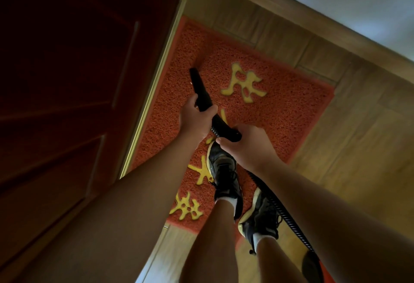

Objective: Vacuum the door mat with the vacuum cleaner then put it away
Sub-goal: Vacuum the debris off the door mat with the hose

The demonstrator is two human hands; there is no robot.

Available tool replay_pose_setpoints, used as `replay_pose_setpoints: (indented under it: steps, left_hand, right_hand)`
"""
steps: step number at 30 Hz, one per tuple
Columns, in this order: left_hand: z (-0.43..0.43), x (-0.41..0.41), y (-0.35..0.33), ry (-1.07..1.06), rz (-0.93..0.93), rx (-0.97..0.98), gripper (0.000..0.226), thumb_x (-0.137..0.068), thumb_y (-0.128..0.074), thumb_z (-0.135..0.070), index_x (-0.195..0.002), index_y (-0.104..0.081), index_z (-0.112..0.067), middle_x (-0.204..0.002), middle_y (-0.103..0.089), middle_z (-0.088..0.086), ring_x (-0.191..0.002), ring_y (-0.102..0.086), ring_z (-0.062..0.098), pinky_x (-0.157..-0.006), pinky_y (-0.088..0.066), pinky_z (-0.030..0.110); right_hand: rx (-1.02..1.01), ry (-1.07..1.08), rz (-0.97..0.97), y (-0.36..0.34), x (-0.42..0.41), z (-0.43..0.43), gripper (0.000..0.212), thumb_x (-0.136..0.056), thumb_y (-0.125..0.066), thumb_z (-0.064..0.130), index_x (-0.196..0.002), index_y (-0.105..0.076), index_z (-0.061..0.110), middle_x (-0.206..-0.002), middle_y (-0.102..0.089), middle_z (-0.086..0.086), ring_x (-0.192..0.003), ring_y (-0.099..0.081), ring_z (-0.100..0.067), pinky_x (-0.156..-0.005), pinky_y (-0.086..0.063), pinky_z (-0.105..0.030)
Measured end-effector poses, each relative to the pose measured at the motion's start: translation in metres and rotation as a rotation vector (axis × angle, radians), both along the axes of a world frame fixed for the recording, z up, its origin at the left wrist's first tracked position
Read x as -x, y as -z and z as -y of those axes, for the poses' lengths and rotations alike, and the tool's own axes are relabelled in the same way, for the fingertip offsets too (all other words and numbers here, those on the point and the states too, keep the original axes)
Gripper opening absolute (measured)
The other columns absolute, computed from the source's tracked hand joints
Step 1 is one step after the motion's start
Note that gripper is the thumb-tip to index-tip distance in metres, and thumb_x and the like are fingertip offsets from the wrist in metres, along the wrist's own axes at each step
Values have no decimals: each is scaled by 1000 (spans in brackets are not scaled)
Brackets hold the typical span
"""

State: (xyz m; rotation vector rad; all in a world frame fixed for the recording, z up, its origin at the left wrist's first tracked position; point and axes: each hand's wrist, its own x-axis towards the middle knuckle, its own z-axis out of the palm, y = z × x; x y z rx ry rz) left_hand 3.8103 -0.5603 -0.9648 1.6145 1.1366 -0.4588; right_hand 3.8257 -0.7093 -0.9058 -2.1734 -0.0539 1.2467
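Black vacuum nozzle angles down at the red door mat, tip near the dark door. Left hand grips it in front, right hand wraps the rear end. The coiled hose trails back past the shoes, with wooden floor around.

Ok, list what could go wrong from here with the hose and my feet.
The ribbed hose trails beside the rear shoe; a step back could snag it.
The front shoe stands on the door mat, which may bunch or stay dirty beneath.
The nozzle sits near the door; it might knock it.
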Motion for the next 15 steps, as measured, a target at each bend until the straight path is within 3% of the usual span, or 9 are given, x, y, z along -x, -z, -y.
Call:
replay_pose_setpoints:
  steps: [5,10,15]
  left_hand:
    - [5,8,0,14,-10,9,61,-89,-75,-29,-144,-52,-15,-135,-61,6,-119,-61,22,-100,-54,44]
    - [14,17,2,28,-6,18,65,-88,-76,-36,-145,-52,-16,-139,-58,5,-123,-59,23,-103,-52,45]
    - [16,24,0,2,0,23,65,-90,-75,-34,-147,-50,-15,-142,-57,5,-125,-57,23,-101,-51,40]
  right_hand:
    - [8,19,3,-4,8,6,43,-90,-71,36,-60,-43,21,-50,-43,4,-40,-36,-13,-42,-27,-25]
    - [9,10,9,-5,16,14,32,-89,-70,38,-75,-61,11,-58,-56,-5,-46,-46,-18,-45,-34,-30]
    - [26,-8,9,-6,22,15,34,-89,-69,38,-68,-53,16,-55,-52,0,-44,-43,-15,-43,-31,-25]
